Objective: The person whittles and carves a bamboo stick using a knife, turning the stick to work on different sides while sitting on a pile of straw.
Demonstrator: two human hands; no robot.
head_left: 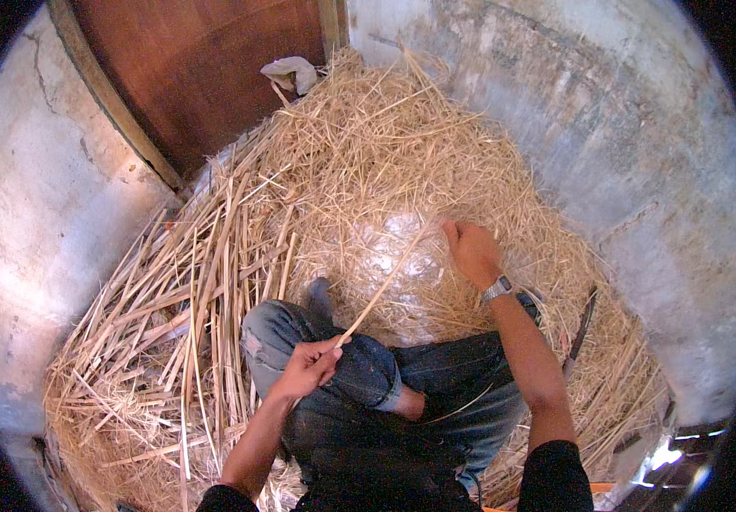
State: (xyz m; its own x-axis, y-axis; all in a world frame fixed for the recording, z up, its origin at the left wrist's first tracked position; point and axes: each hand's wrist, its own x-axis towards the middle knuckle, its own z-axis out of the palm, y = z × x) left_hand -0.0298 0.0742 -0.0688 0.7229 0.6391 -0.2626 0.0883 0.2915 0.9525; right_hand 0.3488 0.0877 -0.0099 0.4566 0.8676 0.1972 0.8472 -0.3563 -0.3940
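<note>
My left hand (312,369) is closed on the near end of a thin, pale bamboo-like strip (384,284), pinched between thumb and fingers above my bent knee. The strip slants up and away to the right. My right hand (474,253), with a watch (497,288) on its wrist, is curled beside the strip's far end. Whether its fingers grip that end or something else is hidden. Beneath the hands are my crossed legs in worn jeans (453,371), with one bare ankle showing. A fine curved sliver lies across the jeans near that ankle.
Curly shavings (402,128) are heaped ahead and around me. Many long split strips (214,256) lie piled at my left. A dark, thin tool or rod (584,324) rests by my right knee. Stained walls (607,111), a brown door (214,68) and a whitish bag (293,73) border the heap.
</note>
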